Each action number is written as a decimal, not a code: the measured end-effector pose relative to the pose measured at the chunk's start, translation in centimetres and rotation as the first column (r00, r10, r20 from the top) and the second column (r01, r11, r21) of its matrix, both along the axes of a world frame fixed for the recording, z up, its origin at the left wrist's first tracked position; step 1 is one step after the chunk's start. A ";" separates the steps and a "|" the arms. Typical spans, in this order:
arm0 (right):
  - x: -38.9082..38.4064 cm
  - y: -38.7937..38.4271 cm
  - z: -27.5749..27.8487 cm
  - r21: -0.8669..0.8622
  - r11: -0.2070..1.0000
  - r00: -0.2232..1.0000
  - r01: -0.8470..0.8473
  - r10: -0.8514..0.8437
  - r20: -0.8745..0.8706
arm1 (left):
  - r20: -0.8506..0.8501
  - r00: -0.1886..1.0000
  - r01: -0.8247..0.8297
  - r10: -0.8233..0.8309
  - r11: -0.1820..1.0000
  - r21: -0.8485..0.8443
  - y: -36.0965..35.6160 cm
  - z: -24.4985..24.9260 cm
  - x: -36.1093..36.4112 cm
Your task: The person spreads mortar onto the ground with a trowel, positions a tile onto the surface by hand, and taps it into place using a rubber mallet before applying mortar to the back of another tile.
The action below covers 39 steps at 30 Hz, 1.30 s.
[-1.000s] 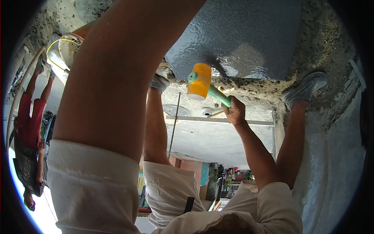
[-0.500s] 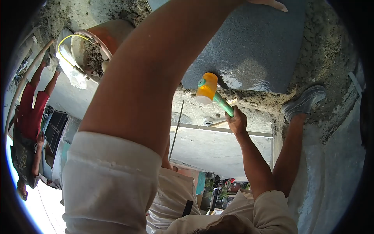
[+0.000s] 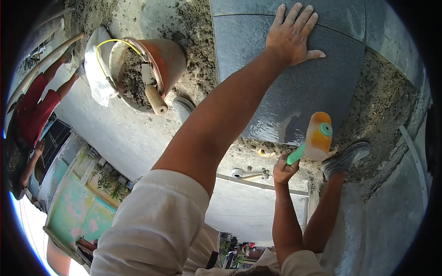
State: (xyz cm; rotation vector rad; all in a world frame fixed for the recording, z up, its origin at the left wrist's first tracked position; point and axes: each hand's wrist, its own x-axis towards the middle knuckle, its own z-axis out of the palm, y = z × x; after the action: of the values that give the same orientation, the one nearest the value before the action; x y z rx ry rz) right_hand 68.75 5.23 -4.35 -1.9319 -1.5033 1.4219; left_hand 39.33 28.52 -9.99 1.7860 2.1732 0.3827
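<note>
My left hand (image 3: 292,37) lies flat with spread fingers on a wet dark grey tile (image 3: 294,99), close to the seam with another dark tile (image 3: 331,14). Closed round the green handle of a mallet (image 3: 318,136), my right hand (image 3: 285,170) is near the tile's lower edge. The mallet's head is orange-yellow with a pale face. It appears over the tile's lower right corner; whether it touches the tile, I cannot tell.
Left of the tile, a tilted orange bucket (image 3: 168,60) holds mortar and a wooden-handled trowel (image 3: 155,99). My shoes (image 3: 346,158) flank the tile's lower edge. Rough mortar (image 3: 380,99) lies to the right. A person in red shorts (image 3: 34,106) is at the far left.
The view has shifted, bringing my whole left hand and more of the bucket into sight. The mallet has moved right and down in the picture, and its head has turned.
</note>
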 end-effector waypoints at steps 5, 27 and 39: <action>-0.5 -0.9 -1.5 -0.447 0.894 0.989 0.027 -0.089 -0.118 | -0.136 0.990 -0.036 0.032 0.999 -0.027 -0.3 -0.6 0.6; -0.8 14.2 6.7 0.000 0.937 0.884 -0.351 0.331 0.332 | 0.253 -0.957 -0.286 0.138 -0.328 -0.900 -30.8 1.8 18.5; -4.4 12.7 7.4 -0.159 0.987 0.995 0.017 -0.002 0.099 | 0.397 -0.881 -0.446 0.256 -0.176 -0.877 -32.0 0.7 19.5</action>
State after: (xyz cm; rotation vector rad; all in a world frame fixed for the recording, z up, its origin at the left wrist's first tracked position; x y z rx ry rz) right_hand 64.37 17.89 3.07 -2.1290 -1.4595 1.5045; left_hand 58.83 -3.49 -9.26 -1.3080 1.4277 1.5076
